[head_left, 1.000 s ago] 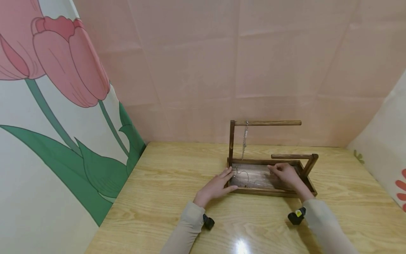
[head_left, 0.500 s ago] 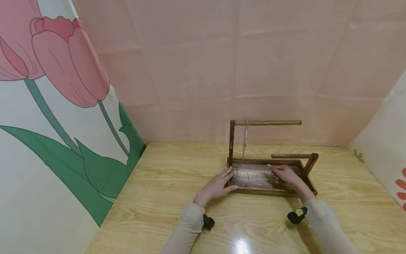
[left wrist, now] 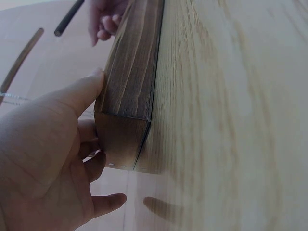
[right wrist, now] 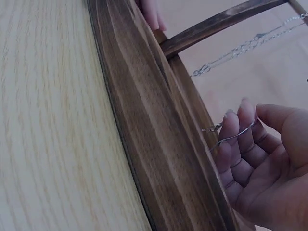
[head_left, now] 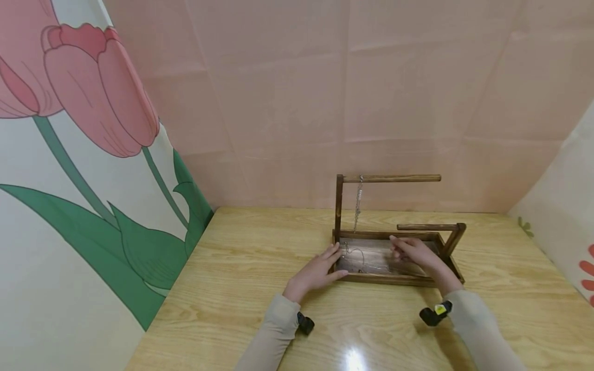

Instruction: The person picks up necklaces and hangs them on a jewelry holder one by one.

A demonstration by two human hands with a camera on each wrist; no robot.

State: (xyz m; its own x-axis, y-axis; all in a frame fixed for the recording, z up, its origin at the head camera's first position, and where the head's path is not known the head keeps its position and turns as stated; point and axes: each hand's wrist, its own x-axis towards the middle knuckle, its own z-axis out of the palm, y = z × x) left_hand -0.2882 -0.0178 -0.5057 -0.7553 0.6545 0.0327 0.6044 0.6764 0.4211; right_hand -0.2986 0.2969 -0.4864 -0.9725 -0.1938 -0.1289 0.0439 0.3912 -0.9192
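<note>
A dark wooden jewelry stand with a shallow tray (head_left: 399, 279) and two bars stands on the table. Its left end has my left hand (head_left: 315, 270) resting on it, fingers over the end wall and thumb on the front edge (left wrist: 130, 62). Over the tray's right half, my right hand (head_left: 415, 253) pinches a thin silver chain (right wrist: 234, 136) between thumb and fingertips; the chain runs across the fingers and down behind the front wall. Another thin looped chain (head_left: 363, 257) lies at the left of the tray floor. A silver chain (head_left: 358, 203) hangs from the tall bar.
The tall bar (head_left: 403, 178) reaches right from its post at the tray's back left. A lower bar (head_left: 424, 227) extends left from the right post, just above my right hand. Light wood table (head_left: 260, 232) surrounds the stand, with a pink cloth (head_left: 278, 103) behind.
My right hand has shifted slightly left and up over the tray, still pinching the thin chain, and a thin line shows on the tray floor beside it. The left hand stays in place.
</note>
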